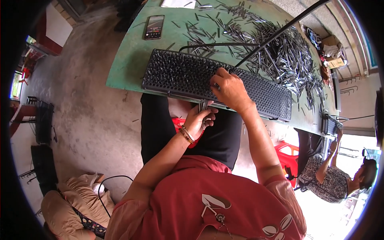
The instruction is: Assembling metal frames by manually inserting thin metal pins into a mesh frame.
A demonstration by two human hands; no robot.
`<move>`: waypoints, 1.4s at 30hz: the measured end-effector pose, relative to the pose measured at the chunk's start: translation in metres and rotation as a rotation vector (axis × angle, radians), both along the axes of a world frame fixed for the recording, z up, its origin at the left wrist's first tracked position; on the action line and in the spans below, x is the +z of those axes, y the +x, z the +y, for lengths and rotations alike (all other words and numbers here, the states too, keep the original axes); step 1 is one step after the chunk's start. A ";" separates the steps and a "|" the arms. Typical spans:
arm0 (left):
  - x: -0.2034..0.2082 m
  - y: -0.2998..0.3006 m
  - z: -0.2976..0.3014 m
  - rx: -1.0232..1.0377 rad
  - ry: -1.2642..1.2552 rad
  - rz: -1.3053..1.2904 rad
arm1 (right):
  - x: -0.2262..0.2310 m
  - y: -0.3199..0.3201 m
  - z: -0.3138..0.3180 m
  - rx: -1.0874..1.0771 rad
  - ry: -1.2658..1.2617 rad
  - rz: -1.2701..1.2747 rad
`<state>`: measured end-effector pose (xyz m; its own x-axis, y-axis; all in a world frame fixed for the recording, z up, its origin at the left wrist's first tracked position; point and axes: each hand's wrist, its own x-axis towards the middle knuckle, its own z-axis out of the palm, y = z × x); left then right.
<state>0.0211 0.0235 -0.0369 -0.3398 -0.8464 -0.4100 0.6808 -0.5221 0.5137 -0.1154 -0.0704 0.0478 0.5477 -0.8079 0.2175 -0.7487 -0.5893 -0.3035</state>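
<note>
A long black rack (pixel 267 96) full of round holes lies along the near edge of the green table. Its left half is crowded with upright dark metal pins (pixel 180 70); the holes to the right show bare. Just below the rack's front edge, my left hand (pixel 197 119) is closed round a small bundle of slim grey metal pins (pixel 203 105), tips upward. My right hand (pixel 229 89) is over the rack's middle, where the filled holes meet the bare ones. Its fingers are pinched together, and what is between them is mostly hidden.
Loose metal pins (pixel 296 56) are heaped across the green table (pixel 128 60) behind the rack. A black rod (pixel 284 32) slants over them. A phone (pixel 154 27) lies at the far left. Another person (pixel 332 176) works at the right by a smaller rack (pixel 330 125); someone else (pixel 72 204) is lower left.
</note>
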 end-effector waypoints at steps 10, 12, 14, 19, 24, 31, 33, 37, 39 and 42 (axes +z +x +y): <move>0.000 -0.003 -0.005 -0.010 0.029 0.003 | 0.001 0.004 0.001 0.091 -0.061 0.132; 0.000 -0.003 -0.005 -0.009 0.028 0.009 | -0.004 0.003 -0.001 0.054 -0.006 0.103; 0.002 -0.005 -0.003 0.013 0.030 0.016 | -0.004 0.004 0.000 0.015 0.049 0.077; 0.001 -0.004 -0.003 0.026 0.016 0.091 | -0.007 0.013 0.006 -0.079 -0.055 0.205; 0.001 -0.002 -0.003 0.025 0.007 0.119 | -0.001 0.020 0.015 -0.160 -0.037 0.204; -0.007 -0.001 0.003 -0.041 0.080 -0.026 | -0.012 0.035 0.025 -0.342 -0.114 0.342; -0.008 0.000 0.003 -0.067 0.076 -0.032 | -0.014 0.034 0.024 -0.349 -0.097 0.329; -0.003 0.000 0.003 -0.075 0.087 0.003 | -0.009 0.035 0.028 -0.376 -0.054 0.169; -0.003 0.000 0.003 -0.068 0.090 0.001 | -0.006 0.038 0.031 -0.387 -0.063 0.160; -0.005 0.001 0.004 -0.086 0.091 0.027 | -0.010 0.037 0.031 -0.407 -0.076 0.072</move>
<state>0.0216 0.0273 -0.0414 -0.4211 -0.7733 -0.4740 0.6445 -0.6229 0.4435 -0.0784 -0.0392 0.0377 0.2026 -0.9448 0.2576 -0.9429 -0.2593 -0.2092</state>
